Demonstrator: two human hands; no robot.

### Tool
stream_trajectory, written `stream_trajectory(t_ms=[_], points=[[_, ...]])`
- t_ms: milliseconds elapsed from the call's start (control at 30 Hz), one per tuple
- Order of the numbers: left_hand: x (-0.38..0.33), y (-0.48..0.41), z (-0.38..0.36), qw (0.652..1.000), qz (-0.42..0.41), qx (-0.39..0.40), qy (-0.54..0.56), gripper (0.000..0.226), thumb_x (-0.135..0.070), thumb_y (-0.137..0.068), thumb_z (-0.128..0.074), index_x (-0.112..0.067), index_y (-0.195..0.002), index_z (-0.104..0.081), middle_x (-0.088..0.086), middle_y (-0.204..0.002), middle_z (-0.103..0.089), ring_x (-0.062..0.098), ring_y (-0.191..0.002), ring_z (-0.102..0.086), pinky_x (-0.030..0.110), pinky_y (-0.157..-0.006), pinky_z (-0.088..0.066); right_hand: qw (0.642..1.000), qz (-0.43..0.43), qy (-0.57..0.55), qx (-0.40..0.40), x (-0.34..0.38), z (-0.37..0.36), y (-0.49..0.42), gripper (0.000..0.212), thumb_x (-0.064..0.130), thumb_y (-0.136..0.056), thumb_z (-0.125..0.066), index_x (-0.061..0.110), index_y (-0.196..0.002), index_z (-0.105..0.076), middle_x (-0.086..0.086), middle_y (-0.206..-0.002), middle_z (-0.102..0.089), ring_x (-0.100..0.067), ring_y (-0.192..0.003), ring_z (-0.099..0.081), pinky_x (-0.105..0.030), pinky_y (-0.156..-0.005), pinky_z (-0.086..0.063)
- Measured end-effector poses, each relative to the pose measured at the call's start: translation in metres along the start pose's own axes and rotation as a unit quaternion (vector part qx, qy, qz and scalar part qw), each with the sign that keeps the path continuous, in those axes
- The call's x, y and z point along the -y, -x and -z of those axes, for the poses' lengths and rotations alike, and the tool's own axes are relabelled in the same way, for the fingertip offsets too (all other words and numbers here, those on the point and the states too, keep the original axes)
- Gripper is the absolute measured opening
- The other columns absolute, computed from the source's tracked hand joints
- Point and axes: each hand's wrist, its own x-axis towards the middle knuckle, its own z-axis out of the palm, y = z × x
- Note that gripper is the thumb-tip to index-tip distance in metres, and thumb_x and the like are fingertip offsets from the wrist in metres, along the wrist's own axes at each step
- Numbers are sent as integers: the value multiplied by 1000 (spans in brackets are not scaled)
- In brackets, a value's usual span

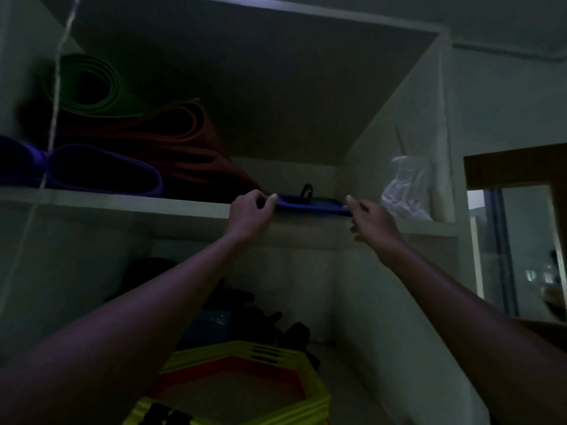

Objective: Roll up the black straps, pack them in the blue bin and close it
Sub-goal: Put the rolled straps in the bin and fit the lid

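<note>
A flat blue bin with a black handle on its top lies on a high white shelf inside a dim cupboard. My left hand grips the bin's left edge with curled fingers. My right hand touches the bin's right end, fingertips at its corner. Both arms reach upward. Dark strap-like items lie on the lower shelf, too dim to identify.
Rolled mats in green, red and purple fill the shelf's left side. A crumpled clear plastic bag sits right of the bin. Yellow and red hexagonal rings are stacked below. A white string hangs at the left.
</note>
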Motion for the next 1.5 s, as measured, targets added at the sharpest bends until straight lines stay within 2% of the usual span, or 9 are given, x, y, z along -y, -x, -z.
stream_trajectory(t_ms=[133,267,367,600,667,800,933,1067,1500], points=[[17,38,8,998,-36,-50,30,19,-22,-88,-60,-9,-102,-61,10,-101,-63,21,-91,-58,25,-74,-50,981,-36,-185,-35,-13,-7,32,8,16,-93,-56,11,-96,-62,-18,-109,-66,-17,-82,-66,-28,-68,-56],[20,80,41,991,-17,-38,125,37,-16,-90,-56,-17,-127,-50,1,-115,-60,10,-93,-61,22,-76,-53,932,-91,-349,-39,-7,-9,85,29,5,-91,-56,9,-120,-52,-14,-117,-59,-20,-92,-66,-25,-63,-59],[30,117,75,987,38,-44,153,48,-14,-92,-54,-18,-137,-39,-9,-106,-58,-5,-85,-56,18,-75,-51,912,-119,-392,-9,-2,-11,142,29,6,-91,-56,14,-118,-52,-10,-107,-64,-17,-85,-69,-21,-58,-59],[125,279,185,958,268,-62,87,51,-19,-88,-62,-13,-135,-45,14,-127,-59,23,-111,-58,45,-102,-46,863,-262,-428,59,-37,-64,317,15,17,-80,-65,15,-93,-58,-1,-73,-66,-6,-51,-60,-17,-43,-48],[150,348,216,951,306,-26,28,43,-25,-84,-64,-18,-125,-56,9,-119,-63,21,-108,-59,45,-101,-47,849,-317,-417,70,-48,-84,371,31,29,-64,-73,14,-87,-58,5,-62,-66,-5,-51,-57,-15,-42,-46],[163,494,260,911,412,17,-19,28,-7,-91,-54,-13,-117,-62,9,-111,-66,22,-102,-60,43,-95,-47,839,-426,-330,76,-70,-128,483,10,14,-87,-63,12,-81,-56,-3,-69,-59,-9,-54,-52,-17,-41,-43],[163,610,280,839,528,-41,-122,33,-2,-91,-51,-1,-124,-55,19,-122,-61,33,-113,-57,41,-99,-42,829,-463,-265,167,-71,-165,581,12,14,-92,-59,12,-103,-60,-9,-102,-64,-20,-90,-58,-28,-71,-51],[150,674,282,808,555,-58,-191,39,-8,-93,-49,-2,-131,-48,20,-131,-55,34,-119,-53,41,-102,-39,836,-422,-185,298,-74,-188,638,52,16,-93,-58,14,-141,-39,-7,-141,-49,-24,-127,-49,-42,-109,-38],[165,680,269,800,558,33,-219,45,-17,-97,-42,-1,-138,-36,21,-137,-48,36,-123,-48,38,-101,-38,834,-302,17,462,-103,-215,640,59,15,-100,-40,15,-151,-10,-8,-161,-1,-25,-149,1,-42,-119,-8]])
